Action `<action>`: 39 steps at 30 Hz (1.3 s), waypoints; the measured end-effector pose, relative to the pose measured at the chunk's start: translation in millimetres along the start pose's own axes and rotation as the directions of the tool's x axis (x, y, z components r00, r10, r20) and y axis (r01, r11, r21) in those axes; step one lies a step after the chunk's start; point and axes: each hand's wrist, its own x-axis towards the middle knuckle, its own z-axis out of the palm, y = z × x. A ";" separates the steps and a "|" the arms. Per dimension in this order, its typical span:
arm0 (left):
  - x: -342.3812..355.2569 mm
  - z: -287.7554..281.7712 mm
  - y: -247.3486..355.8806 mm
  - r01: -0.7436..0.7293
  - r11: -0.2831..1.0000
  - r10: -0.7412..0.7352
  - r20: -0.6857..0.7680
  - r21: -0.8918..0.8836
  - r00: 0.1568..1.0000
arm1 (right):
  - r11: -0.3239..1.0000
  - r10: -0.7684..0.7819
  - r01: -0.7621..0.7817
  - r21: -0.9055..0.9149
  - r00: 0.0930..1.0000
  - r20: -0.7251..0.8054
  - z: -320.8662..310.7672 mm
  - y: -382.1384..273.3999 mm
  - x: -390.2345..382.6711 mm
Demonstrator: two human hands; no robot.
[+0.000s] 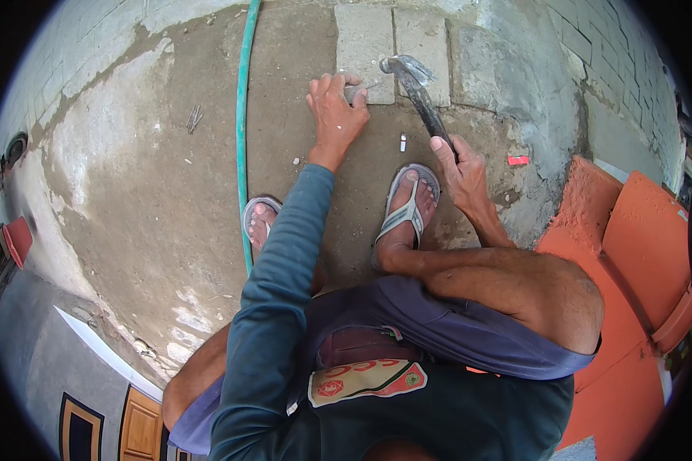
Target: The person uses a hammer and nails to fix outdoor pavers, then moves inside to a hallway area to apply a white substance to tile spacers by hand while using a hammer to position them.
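My right hand (464, 175) grips the dark handle of a claw hammer (421, 100), whose metal head is raised toward the far side. My left hand (337, 112) is closed around a small grey lump (353, 94) that looks like stone or concrete. That lump is at the near edge of a flat grey slab (364, 48); a thin dark sliver seems to stick out beside it, too small to name. A second slab (423, 58) lies alongside, partly behind the hammer head. The hammer is apart from my left hand.
A green hose (243, 115) runs along the ground left of my feet. A small white object (403, 143) and a red scrap (518, 160) lie near my right foot. Orange-painted masonry (584, 223) rises at right; a block wall (623, 54) stands far right.
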 end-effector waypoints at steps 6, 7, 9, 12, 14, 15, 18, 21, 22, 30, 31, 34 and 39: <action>4.2 -1.7 8.1 0.033 0.999 -0.032 0.017 -0.013 0.999 | 0.979 0.069 -0.042 -0.202 0.989 0.132 -6.2 0.8 9.9; 2.7 -1.4 8.1 0.054 0.998 -0.055 0.031 0.010 0.998 | 0.979 0.070 -0.042 -0.201 0.989 0.133 -5.0 2.1 9.2; 2.4 -1.6 6.8 0.076 0.997 -0.078 0.045 0.033 0.996 | 0.990 0.096 -0.085 -0.111 0.990 0.104 -2.7 4.2 5.7; 1.0 -5.5 2.6 0.072 0.997 -0.072 0.027 0.009 0.997 | 0.997 -0.022 0.025 -0.072 0.999 0.047 -1.7 -4.9 -0.1; 2.3 -5.8 1.7 0.072 0.997 -0.071 0.037 -0.029 0.997 | 0.995 -0.017 0.022 -0.093 0.998 0.054 -4.2 -2.9 -0.4; 2.5 -5.2 2.0 0.071 0.997 -0.070 0.036 -0.030 0.997 | 0.993 -0.012 0.019 -0.112 0.998 0.064 -4.6 -2.0 -0.6; 3.0 -2.9 3.7 0.064 0.998 -0.063 0.033 -0.016 0.997 | 1.000 -0.017 0.017 -0.011 0.999 0.050 -2.0 -3.1 -4.5; 2.5 -2.7 3.8 0.066 0.998 -0.066 0.021 0.001 0.998 | 0.995 -0.095 0.095 -0.022 0.995 0.022 5.6 0.2 -5.7; 3.2 -1.9 4.0 0.063 0.998 -0.063 0.012 -0.009 0.998 | 0.995 -0.094 0.094 -0.024 0.995 0.021 7.1 3.6 -4.9; 3.1 0.3 3.2 0.051 0.999 -0.051 -0.019 0.001 0.999 | 0.997 0.032 -0.026 -0.076 0.997 0.073 6.7 12.6 2.1; 3.7 0.8 3.5 0.056 0.998 -0.056 -0.017 0.001 0.998 | 0.997 0.032 -0.026 -0.077 0.997 0.073 6.3 10.4 0.5; 3.5 1.4 4.1 0.057 0.998 -0.057 -0.022 -0.006 0.998 | 0.997 -0.079 0.079 -0.007 0.997 0.024 7.0 4.0 -1.1; 1.9 2.1 5.5 0.046 0.999 -0.046 -0.040 -0.017 0.998 | 0.974 0.043 -0.009 -0.226 0.989 0.144 3.5 5.8 11.0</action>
